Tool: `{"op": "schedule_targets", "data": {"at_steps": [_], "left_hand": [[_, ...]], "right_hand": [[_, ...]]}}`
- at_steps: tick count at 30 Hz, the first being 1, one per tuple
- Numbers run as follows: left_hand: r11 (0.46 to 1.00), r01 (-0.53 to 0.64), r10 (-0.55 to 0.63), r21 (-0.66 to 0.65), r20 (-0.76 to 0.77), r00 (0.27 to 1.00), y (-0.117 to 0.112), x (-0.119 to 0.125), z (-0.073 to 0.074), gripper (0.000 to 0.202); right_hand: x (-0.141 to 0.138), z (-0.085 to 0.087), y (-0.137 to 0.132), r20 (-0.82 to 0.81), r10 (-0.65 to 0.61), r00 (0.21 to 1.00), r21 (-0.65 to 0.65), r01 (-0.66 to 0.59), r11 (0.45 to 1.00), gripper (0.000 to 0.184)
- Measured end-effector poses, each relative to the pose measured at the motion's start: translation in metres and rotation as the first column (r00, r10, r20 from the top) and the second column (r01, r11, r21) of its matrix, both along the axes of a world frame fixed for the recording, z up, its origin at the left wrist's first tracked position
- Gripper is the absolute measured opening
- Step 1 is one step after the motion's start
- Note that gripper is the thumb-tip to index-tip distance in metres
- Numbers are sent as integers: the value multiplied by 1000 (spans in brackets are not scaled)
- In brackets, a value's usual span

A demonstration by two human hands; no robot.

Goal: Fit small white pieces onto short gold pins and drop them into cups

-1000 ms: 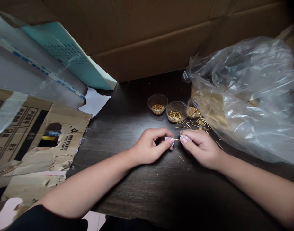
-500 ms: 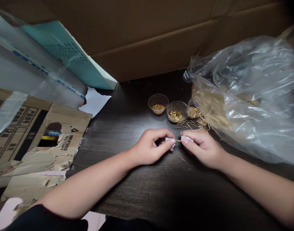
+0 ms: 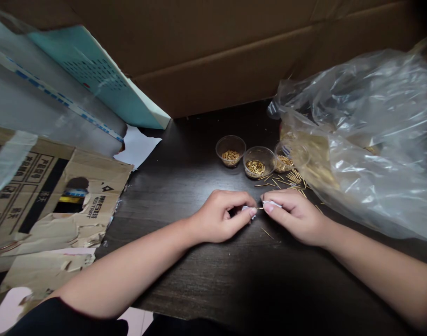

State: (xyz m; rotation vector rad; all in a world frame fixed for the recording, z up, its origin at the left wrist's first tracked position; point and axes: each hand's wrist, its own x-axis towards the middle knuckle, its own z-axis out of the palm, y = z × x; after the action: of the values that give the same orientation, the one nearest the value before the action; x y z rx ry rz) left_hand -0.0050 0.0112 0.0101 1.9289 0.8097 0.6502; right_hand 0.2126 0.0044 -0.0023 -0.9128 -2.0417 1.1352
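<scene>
Between my two hands runs a thin gold-coloured metal pin (image 3: 260, 208), only a short middle stretch of it showing. My left hand (image 3: 222, 217) pinches one end between thumb and fingers, with a crumpled bit of white paper or cloth (image 3: 254, 216) in the grip. The other end sits in the pinch of my right hand (image 3: 299, 217), where another white scrap (image 3: 274, 203) shows above the thumb. A single loose pin (image 3: 267, 234) lies on the dark table just below the hands. Further pins (image 3: 295, 178) are scattered beyond my right hand.
Three clear plastic cups hold small gold-coloured parts: the left cup (image 3: 230, 151), the middle cup (image 3: 258, 162) and the right cup (image 3: 285, 161). A large clear plastic bag (image 3: 370, 154) covers the right side. Cardboard (image 3: 216, 60) walls the back; a torn carton (image 3: 94, 182) stands left.
My left hand has shifted slightly down and to the right, closer to the right hand, so less of the pin shows between them. My right hand is nearly still.
</scene>
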Motion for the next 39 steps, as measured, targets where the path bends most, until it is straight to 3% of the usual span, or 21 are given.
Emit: {"op": "schedule_targets", "data": {"at_steps": [4,9,12,15,28,34,39], "left_hand": [[982,52,-45,183,-44,998,0,-1,-2,15],[904,153,-102,400,-145,984,0,-4,-6,18],[849,205,-105,487,-223,969,-1,-6,-9,17],[830,212,-93,516,-247,965,-3,-7,-10,16],[920,69,-45,386,-71,996,-6,-2,-11,16],[990,-73,73,125,0,997,-4,-1,-7,22],[991,-116,120,-68,63,991,0,-2,-5,24]], "right_hand": [[1,1,1,24,39,999,46,-40,998,38],[1,2,0,77,68,995,142,-78,987,36],[2,2,-1,134,82,988,183,-106,977,35],[3,2,-2,193,98,976,203,-138,969,34],[1,-2,-7,202,54,978,202,-96,975,32],[3,-3,-4,63,-21,998,104,14,995,36],[3,-4,-2,30,-95,995,99,92,991,36]]}}
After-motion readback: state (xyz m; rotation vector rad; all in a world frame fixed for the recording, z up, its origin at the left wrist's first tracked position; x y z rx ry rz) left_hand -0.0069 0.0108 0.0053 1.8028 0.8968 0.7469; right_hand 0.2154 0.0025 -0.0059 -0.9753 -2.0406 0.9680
